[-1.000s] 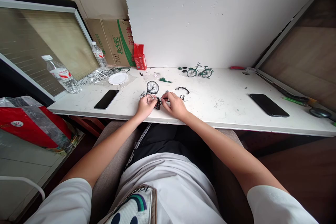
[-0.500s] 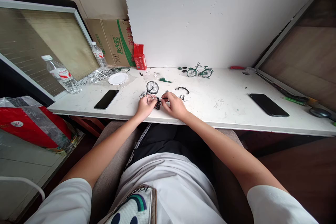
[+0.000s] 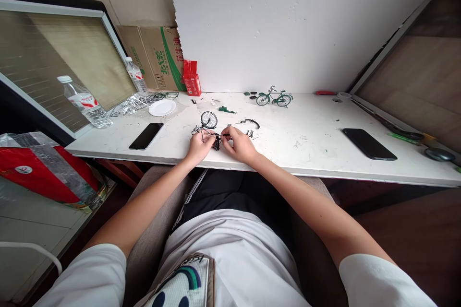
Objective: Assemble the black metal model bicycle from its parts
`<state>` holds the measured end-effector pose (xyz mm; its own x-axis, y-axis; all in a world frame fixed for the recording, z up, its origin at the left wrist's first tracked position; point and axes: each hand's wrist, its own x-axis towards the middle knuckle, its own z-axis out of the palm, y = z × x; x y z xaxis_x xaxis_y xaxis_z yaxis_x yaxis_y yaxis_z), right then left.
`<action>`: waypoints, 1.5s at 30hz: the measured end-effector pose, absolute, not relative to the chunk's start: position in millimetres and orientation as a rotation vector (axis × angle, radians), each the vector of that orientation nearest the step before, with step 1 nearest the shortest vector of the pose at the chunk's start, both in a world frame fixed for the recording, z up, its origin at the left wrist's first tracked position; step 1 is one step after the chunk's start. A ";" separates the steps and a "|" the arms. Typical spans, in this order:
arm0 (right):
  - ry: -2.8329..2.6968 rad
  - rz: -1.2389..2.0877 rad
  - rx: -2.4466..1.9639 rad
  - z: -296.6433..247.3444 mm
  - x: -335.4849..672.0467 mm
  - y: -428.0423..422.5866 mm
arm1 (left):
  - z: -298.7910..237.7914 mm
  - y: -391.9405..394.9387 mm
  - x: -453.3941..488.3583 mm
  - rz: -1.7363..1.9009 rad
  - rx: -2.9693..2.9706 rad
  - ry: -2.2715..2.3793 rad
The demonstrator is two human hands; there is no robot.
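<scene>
A small black model bicycle [image 3: 209, 120], one spoked wheel showing, lies just above the desk near its front edge. My left hand [image 3: 200, 146] is closed on its frame, with the handlebar sticking out past the fingers. Close by on the right, my right hand [image 3: 238, 144] pinches at the other end of the frame; a thin dark piece shows at its fingertips, too small to name. Behind that hand lies a curved black part [image 3: 251, 122], with small loose pieces [image 3: 249, 133] beside it.
A green model bicycle [image 3: 274, 98] stands at the back. Nearby lies a green part [image 3: 226, 110]. Phones lie at left [image 3: 146, 135] and right [image 3: 369, 143]. A white plate [image 3: 162, 108], plastic part frames [image 3: 135, 104], a red box [image 3: 192, 78] and a water bottle [image 3: 86, 103] occupy the left.
</scene>
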<state>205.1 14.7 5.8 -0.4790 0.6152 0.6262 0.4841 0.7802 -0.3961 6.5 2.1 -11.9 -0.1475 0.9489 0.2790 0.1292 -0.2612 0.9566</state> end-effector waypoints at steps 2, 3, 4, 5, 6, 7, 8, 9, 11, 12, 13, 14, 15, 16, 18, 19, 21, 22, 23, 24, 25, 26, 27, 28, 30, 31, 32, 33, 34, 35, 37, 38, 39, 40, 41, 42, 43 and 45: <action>-2.171 0.212 -0.813 5.9 205.1 14.6 | -12.5 2.4 6.4 1.485 1.422 1.269; -2.172 0.213 -0.815 6.0 205.2 14.5 | -13.1 2.7 6.3 1.486 1.426 1.267; -2.174 0.214 -0.818 6.2 205.2 14.3 | -13.9 2.9 6.2 1.487 1.430 1.266; -2.177 0.216 -0.822 6.4 205.3 14.1 | -14.7 3.2 6.0 1.487 1.435 1.267; -2.179 0.218 -0.825 6.6 205.3 13.8 | -15.5 3.4 5.9 1.486 1.442 1.268; -2.181 0.219 -0.829 6.8 205.4 13.6 | -16.1 3.5 5.7 1.485 1.450 1.271; -2.184 0.220 -0.832 7.1 205.4 13.4 | -16.6 3.6 5.6 1.486 1.458 1.274; -2.186 0.219 -0.836 7.2 205.4 13.2 | -16.8 3.5 5.5 1.486 1.467 1.277; -2.192 0.212 -0.842 7.5 205.4 13.0 | -17.0 3.4 5.3 1.488 1.481 1.282; -2.196 0.209 -0.844 7.5 205.5 13.0 | -17.1 3.4 5.1 1.487 1.487 1.285; -2.201 0.207 -0.844 7.5 205.6 13.0 | -17.1 3.4 5.0 1.486 1.492 1.288; -2.208 0.207 -0.842 7.5 205.6 13.0 | -17.1 3.3 4.9 1.483 1.499 1.290; -2.214 0.210 -0.840 7.5 205.7 13.0 | -17.2 3.3 4.8 1.481 1.506 1.293; -2.220 0.215 -0.836 7.5 205.8 12.9 | -17.2 3.2 4.7 1.480 1.515 1.297; -2.229 0.223 -0.832 7.7 205.8 12.7 | -16.9 2.7 4.9 1.479 1.531 1.305; -2.231 0.225 -0.832 7.8 205.7 12.6 | -16.5 2.4 5.0 1.479 1.538 1.310; -2.230 0.227 -0.835 8.1 205.4 12.3 | -15.6 1.7 5.5 1.480 1.549 1.316; -2.227 0.227 -0.836 8.2 205.3 12.1 | -15.2 1.5 5.6 1.481 1.552 1.318; -2.226 0.228 -0.838 8.2 205.1 12.0 | -14.8 1.3 5.8 1.480 1.553 1.320; -2.226 0.230 -0.838 8.2 205.1 12.0 | -14.5 1.2 6.0 1.479 1.555 1.321; -2.226 0.231 -0.836 8.1 205.0 12.0 | -14.3 1.2 6.1 1.477 1.555 1.323; -2.227 0.233 -0.835 8.0 205.0 12.0 | -14.1 1.2 6.2 1.475 1.554 1.324; -2.230 0.236 -0.833 7.9 205.1 12.0 | -14.0 1.1 6.3 1.473 1.553 1.325; -2.232 0.240 -0.832 7.8 205.1 12.0 | -13.8 1.0 6.4 1.471 1.552 1.325; -2.233 0.245 -0.834 7.9 205.1 12.0 | -13.2 0.5 6.8 1.470 1.547 1.323; -2.233 0.248 -0.834 8.0 205.1 11.9 | -12.8 0.1 7.0 1.471 1.545 1.322; -2.233 0.250 -0.834 8.2 205.1 11.8 | -12.4 -0.3 7.1 1.471 1.544 1.321; -2.233 0.252 -0.834 8.5 205.1 11.6 | -11.9 -0.7 7.3 1.472 1.543 1.321; -2.234 0.254 -0.833 8.8 205.0 11.5 | -11.6 -1.1 7.4 1.472 1.542 1.322; -2.236 0.255 -0.832 9.2 205.0 11.3 | -11.3 -1.4 7.5 1.472 1.541 1.321; -2.238 0.258 -0.834 9.8 205.0 10.9 | -11.1 -1.7 7.6 1.471 1.535 1.319; -2.238 0.259 -0.835 10.0 205.0 10.8 | -11.2 -1.7 7.6 1.472 1.531 1.317; -2.238 0.260 -0.834 10.1 205.0 10.7 | -11.3 -1.7 7.5 1.473 1.530 1.316; -2.237 0.262 -0.833 10.1 205.0 10.7 | -11.4 -1.6 7.4 1.473 1.532 1.316; -2.236 0.265 -0.832 10.0 205.0 10.7 | -11.6 -1.5 7.3 1.474 1.538 1.318; -2.235 0.266 -0.831 9.9 205.0 10.7 | -11.7 -1.4 7.3 1.475 1.545 1.320; -2.235 0.267 -0.831 9.7 205.0 10.7 | -11.8 -1.3 7.2 1.476 1.552 1.322; -2.235 0.268 -0.831 9.3 204.9 10.9 | -11.8 -1.2 7.3 1.478 1.559 1.325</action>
<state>204.9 10.9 9.3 -0.5289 0.6358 0.5621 0.4847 0.7700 -0.4148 7.3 -1.2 -11.8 -0.1228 0.9276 0.3529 0.2495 -0.3153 0.9156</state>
